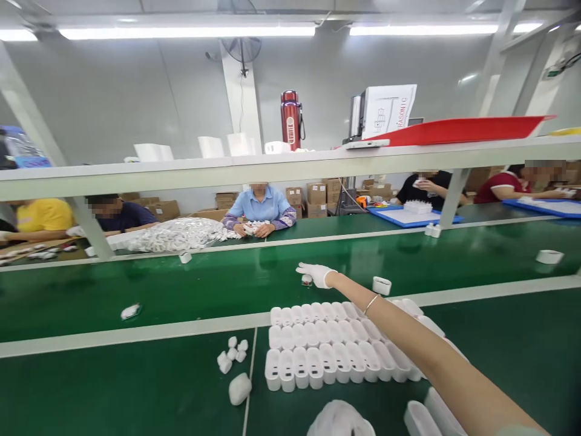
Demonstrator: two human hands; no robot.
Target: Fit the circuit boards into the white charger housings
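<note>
Far left on the green conveyor belt [91,290]: a small white plastic shell [130,311]. Nearer, on the dark green table [113,387], a little heap of white plastic caps [232,353] and a rounded white plastic case [239,387], kept just beside the white moulded tray of empty pockets [290,369], so easy to reach. Beyond the tray, on the belt, a small white part with dark top [307,280]. Right hand [316,274] in white glove, arm stretched over the tray because of this far place. Fingers together, curved down on the part, grip not possible to tell. At the lower edge, perhaps the gloved left hand [339,421], cut off, state not possible to tell.
</note>
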